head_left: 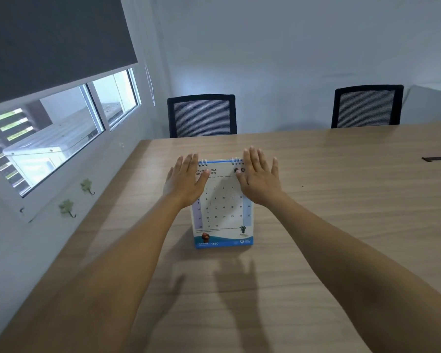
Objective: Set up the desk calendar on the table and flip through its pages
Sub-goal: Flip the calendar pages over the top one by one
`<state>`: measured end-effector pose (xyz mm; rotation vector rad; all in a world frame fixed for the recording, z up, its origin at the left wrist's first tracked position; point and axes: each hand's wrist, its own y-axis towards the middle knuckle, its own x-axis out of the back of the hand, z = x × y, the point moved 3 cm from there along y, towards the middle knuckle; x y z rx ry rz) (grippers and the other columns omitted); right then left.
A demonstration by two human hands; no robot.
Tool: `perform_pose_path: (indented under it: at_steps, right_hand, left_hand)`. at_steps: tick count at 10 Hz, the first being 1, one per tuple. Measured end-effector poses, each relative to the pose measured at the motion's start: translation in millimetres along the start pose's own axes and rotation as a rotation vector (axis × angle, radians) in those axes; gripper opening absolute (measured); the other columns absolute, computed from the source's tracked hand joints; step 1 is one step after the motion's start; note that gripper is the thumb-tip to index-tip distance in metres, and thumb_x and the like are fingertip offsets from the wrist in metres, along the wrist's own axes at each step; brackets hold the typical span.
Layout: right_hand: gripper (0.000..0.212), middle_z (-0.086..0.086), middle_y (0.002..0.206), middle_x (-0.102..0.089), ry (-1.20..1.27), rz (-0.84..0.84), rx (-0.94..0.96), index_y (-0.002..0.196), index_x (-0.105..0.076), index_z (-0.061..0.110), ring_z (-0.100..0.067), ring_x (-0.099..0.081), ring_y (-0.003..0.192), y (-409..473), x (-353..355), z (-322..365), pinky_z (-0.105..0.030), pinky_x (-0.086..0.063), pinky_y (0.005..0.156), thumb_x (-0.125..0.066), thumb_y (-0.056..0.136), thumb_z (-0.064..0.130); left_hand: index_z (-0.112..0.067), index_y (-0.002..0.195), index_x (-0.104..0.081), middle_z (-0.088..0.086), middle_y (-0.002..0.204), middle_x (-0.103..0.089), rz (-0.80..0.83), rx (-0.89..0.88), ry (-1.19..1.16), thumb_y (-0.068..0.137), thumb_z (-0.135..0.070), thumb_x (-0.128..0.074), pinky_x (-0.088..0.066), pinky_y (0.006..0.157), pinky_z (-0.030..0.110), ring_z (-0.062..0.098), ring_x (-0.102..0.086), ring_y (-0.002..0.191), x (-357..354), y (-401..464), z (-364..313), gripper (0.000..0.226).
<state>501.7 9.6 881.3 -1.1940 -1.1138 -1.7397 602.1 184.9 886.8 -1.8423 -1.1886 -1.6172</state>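
A wooden table (316, 225) fills the lower and right part of the frame, its far edge running across the middle. Above it, a pale wall (290, 47) takes up the upper right. In the upper left hangs a dark blind (49, 42), drawn partway down over a window (61, 133) with white frames. Two black mesh-backed chairs stand behind the table's far edge: one chair (202, 115) just above centre, the other chair (367, 106) toward the upper right.

Two bare forearms reach in from the bottom corners and meet near the centre. The calendar (223, 207) stands on the table in the middle of the frame, leaning back, its blue-banded foot toward the camera and its wire binding at the top. The page showing is a June grid of dates.

The left hand (186, 182) is spread flat, fingers apart, palm down over the calendar's upper left corner. The right hand (259, 178) is likewise spread, fingers apart, over the upper right corner. Neither hand grips anything; whether the palms touch the page cannot be told. Their shadows fall on the table in front of the calendar.

On the wall below the window, at the left, are two small green leaf-shaped hooks (67, 208). A dark strip (439, 158) lies on the table at the right edge.
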Motion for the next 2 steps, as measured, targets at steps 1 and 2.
perform_pose_path:
  at_steps: [1, 2]
  right_hand:
    - [0.066, 0.004, 0.153, 0.031, 0.048, -0.078, 0.017, 0.144, 0.026, 0.021, -0.015, 0.025, 0.144, -14, -16, -4, -0.042, 0.017, 0.116, -0.007, 0.096, 0.052]
    - [0.065, 0.004, 0.149, 0.035, 0.064, -0.075, -0.007, 0.142, 0.027, 0.021, -0.014, 0.025, 0.143, -45, -50, -8, -0.039, 0.016, 0.116, -0.010, 0.097, 0.050]
  left_hand:
    - [-0.024, 0.153, 0.011, 0.001, 0.164, 0.009, -0.082, -0.009, 0.025, 0.095, -0.057, -0.018, -0.002, 0.121, 0.040, 0.019, 0.010, 0.151, -9, -11, 8, 0.072]
    - [-0.023, 0.152, 0.015, 0.003, 0.163, 0.013, -0.166, 0.004, 0.028, 0.094, -0.056, -0.022, -0.001, 0.120, 0.037, 0.020, 0.009, 0.151, -40, -44, 18, 0.076]
